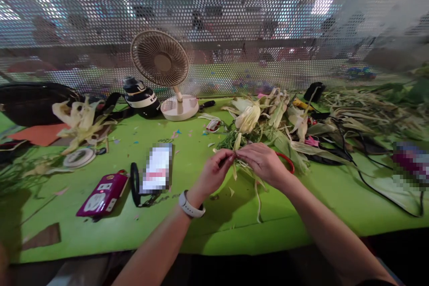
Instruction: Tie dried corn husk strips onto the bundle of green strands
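Both hands meet over the green table, pinching a narrow pale strip of corn husk between their fingertips. My left hand, with a white band on its wrist, is closed on the strip from the left. From the right, my right hand grips it too, its fingers bent together and partly hiding it. Just beyond lies a husk bundle shaped like a flower, among green stems and dried husks. A red loop shows beside my right wrist; what it belongs to is hidden.
A fan and a black bottle stand at the back, before a perforated metal screen. Left of my hands are a phone, a purple device and a tape roll. Black cords cross the right side.
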Action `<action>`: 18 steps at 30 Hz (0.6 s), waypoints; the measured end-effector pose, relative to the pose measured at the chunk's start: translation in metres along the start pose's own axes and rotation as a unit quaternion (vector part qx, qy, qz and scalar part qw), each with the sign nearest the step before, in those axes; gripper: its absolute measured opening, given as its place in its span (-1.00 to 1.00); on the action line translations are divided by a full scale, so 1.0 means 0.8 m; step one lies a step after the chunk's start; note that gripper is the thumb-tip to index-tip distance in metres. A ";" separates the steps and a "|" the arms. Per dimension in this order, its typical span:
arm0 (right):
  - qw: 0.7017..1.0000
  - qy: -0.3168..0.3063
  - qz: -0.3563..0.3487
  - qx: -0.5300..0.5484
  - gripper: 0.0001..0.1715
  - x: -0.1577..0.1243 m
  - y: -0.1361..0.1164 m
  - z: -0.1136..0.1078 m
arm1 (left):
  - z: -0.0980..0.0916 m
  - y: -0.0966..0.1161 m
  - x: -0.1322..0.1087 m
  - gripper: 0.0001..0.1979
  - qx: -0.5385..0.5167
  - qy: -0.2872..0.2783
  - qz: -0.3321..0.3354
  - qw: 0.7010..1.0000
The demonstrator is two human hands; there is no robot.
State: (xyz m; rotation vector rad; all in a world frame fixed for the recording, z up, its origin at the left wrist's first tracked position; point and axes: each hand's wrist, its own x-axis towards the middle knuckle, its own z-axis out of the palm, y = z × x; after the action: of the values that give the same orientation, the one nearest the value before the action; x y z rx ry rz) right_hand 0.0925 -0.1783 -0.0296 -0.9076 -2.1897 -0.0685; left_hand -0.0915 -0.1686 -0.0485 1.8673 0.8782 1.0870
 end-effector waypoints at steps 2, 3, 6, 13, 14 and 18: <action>0.999 -0.012 -0.008 -0.033 -0.77 -0.001 -0.002 -0.002 | 0.001 -0.006 0.000 -0.83 0.072 0.011 0.060 0.996; 0.998 -0.021 -0.015 -0.053 -0.76 -0.001 -0.003 -0.003 | 0.002 -0.009 0.001 -0.85 0.105 0.017 0.087 0.991; 0.991 -0.043 -0.037 -0.121 -0.73 -0.001 -0.010 -0.006 | 0.003 -0.016 0.001 -0.87 0.180 0.027 0.141 0.973; 0.975 -0.066 -0.037 -0.211 -0.73 0.000 -0.024 -0.005 | 0.002 -0.019 0.000 -0.87 0.203 0.042 0.162 0.965; 0.973 -0.068 -0.032 -0.220 -0.74 -0.001 -0.024 -0.003 | 0.002 -0.018 0.000 -0.88 0.191 0.040 0.155 0.968; 0.976 -0.073 -0.011 -0.206 -0.76 -0.004 -0.018 0.003 | 0.000 -0.009 0.000 -0.86 0.139 0.013 0.094 0.986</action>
State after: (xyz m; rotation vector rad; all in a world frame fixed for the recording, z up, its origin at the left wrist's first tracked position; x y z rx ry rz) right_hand 0.0835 -0.1900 -0.0307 -1.1447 -2.3671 -0.4963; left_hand -0.0926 -0.1654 -0.0551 2.2084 0.9203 1.1519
